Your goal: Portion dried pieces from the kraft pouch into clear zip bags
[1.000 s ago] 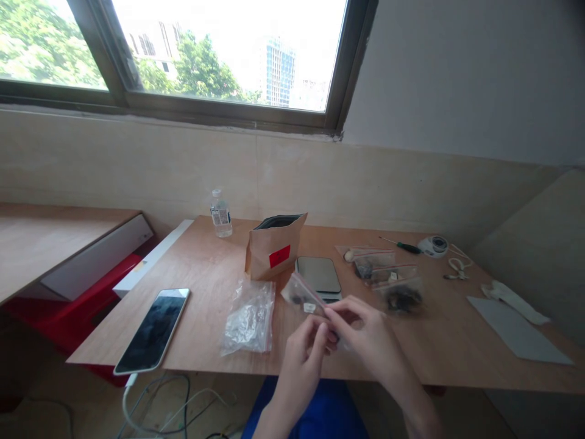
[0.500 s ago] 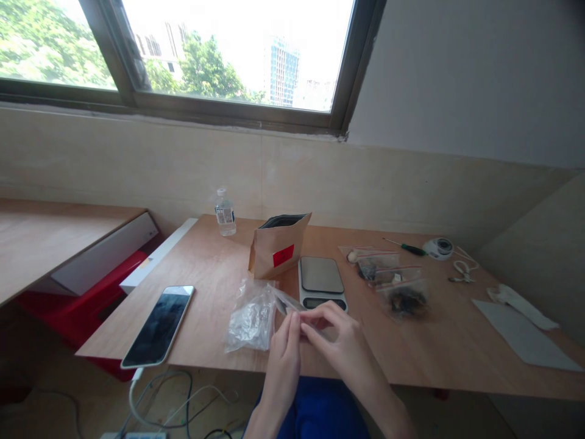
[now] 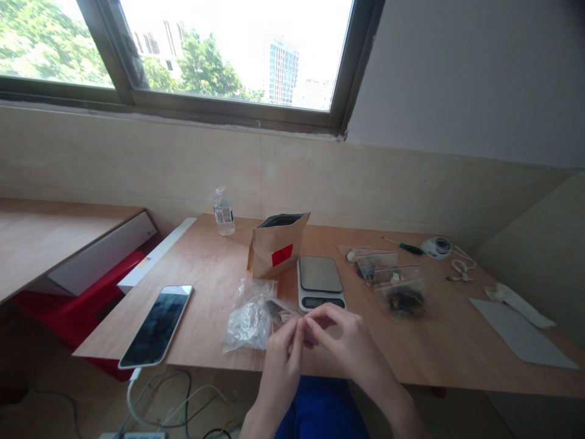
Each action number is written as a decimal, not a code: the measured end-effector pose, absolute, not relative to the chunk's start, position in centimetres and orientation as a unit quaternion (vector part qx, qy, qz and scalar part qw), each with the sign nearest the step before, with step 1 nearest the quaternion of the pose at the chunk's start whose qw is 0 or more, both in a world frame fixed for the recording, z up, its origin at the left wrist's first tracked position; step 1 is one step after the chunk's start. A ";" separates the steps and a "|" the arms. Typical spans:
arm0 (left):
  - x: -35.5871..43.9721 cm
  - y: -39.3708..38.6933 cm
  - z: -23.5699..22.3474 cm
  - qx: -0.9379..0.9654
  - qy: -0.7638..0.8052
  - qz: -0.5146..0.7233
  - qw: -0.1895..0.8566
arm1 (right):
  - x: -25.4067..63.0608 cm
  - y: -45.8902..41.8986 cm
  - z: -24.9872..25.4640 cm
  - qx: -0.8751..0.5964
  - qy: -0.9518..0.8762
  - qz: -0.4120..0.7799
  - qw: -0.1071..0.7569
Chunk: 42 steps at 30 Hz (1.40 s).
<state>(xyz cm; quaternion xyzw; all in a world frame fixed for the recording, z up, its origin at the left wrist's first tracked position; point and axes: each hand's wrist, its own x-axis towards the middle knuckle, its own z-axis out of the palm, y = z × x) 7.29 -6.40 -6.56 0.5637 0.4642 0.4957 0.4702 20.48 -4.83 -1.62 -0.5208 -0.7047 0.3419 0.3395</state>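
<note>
My left hand (image 3: 284,350) and my right hand (image 3: 340,335) meet at the table's front edge, fingertips pinched together. Between them is a small clear plastic bag (image 3: 280,310), its end sticking out to the upper left; what it holds is too blurred to name. Just left of the hands lies a crumpled clear plastic bag (image 3: 249,320). Behind them a kitchen scale (image 3: 321,274) with a metal plate sits flat, its display close to my right fingers. A brown paper pouch (image 3: 276,247) with a red label stands upright beside the scale, its top gaping.
A phone (image 3: 158,326) with a cable lies at the left edge. Farther back stands a water bottle (image 3: 224,213). To the right are zip bags of small parts (image 3: 402,297), a green screwdriver (image 3: 411,249), a white dome camera (image 3: 437,247) and a white sheet (image 3: 521,335).
The small plastic bag between my fingers has tilted, its free end now lying lower and farther left. My hands have shifted slightly, still pinched together.
</note>
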 end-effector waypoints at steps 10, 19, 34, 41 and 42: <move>6.8 -6.3 -7.3 0.535 0.453 0.502 0.507 | 20.2 -5.1 -0.9 -0.523 -0.720 0.333 0.310; 7.0 -6.7 -7.1 0.608 0.475 0.488 0.409 | 20.0 -5.0 -1.4 -0.526 -0.708 0.332 0.334; 5.2 -6.9 -6.5 0.693 0.439 0.483 0.305 | 22.4 -2.5 -1.3 -0.611 -0.538 0.137 0.565; 5.0 -6.1 -8.7 0.547 0.410 0.608 0.405 | 20.5 -2.5 1.5 -0.525 -0.520 0.253 0.624; 5.2 -5.9 -9.2 0.505 0.420 0.628 0.418 | 20.0 -2.5 1.6 -0.514 -0.516 0.275 0.628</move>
